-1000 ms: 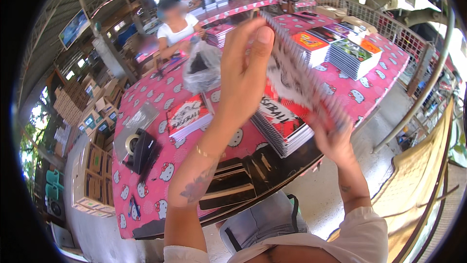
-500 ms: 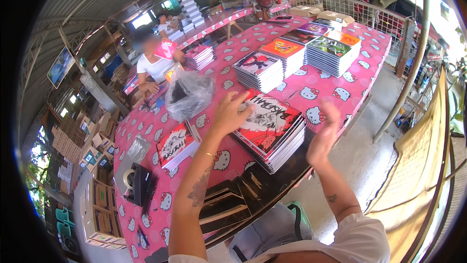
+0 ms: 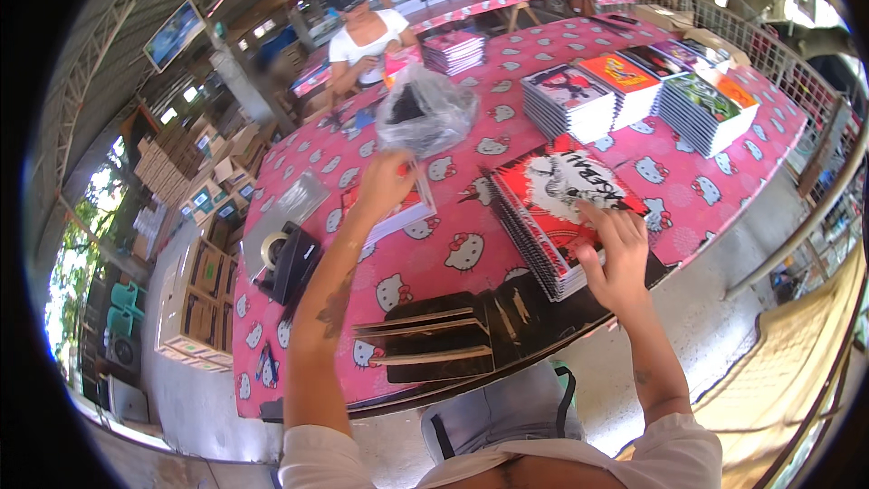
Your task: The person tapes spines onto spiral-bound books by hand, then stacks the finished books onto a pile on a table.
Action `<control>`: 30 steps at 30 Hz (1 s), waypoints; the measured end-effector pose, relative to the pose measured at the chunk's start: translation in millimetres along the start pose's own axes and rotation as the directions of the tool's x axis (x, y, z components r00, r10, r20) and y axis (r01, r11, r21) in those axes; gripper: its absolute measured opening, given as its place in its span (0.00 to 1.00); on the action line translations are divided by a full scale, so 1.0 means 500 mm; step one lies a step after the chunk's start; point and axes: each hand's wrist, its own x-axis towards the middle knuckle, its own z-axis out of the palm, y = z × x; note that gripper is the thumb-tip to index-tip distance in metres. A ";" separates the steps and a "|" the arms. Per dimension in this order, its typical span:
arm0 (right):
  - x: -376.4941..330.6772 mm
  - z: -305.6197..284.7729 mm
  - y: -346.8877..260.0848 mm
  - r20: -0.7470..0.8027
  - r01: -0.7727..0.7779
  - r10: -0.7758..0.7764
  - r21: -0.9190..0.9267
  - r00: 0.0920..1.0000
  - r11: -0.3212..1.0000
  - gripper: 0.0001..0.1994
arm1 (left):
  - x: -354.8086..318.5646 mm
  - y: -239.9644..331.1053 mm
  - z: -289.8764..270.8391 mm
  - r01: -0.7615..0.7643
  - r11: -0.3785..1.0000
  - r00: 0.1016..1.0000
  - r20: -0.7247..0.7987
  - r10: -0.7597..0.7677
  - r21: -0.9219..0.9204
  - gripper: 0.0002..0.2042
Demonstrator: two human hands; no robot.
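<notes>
A tall stack of spiral-bound notebooks (image 3: 554,204) with red, white and black covers lies near the table's front edge. My right hand (image 3: 620,258) rests on its top cover, fingers stretched out and thumb apart. Left of it lies a smaller stack of matching notebooks (image 3: 405,216). Over this stack my left hand (image 3: 387,183) is closed, its fingers curled at the top notebook's far edge and partly hidden.
Stacks of other notebooks (image 3: 568,102) stand at the back right. Around the left are a crumpled plastic bag (image 3: 427,113), a black tape dispenser (image 3: 290,263) and a clear plastic sheet (image 3: 303,198). Dark boards (image 3: 434,344) lie at the front edge. A person (image 3: 367,41) sits across the table.
My left hand has moved from the tall stack to the smaller stack. My right hand has come from the side onto the tall stack's cover. The view has shifted left.
</notes>
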 end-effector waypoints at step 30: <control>-0.168 0.236 -0.231 0.474 -0.456 0.105 0.725 0.874 0.517 0.28 | -0.522 0.246 -0.149 -0.157 0.948 0.960 -0.182 0.212 0.279 0.23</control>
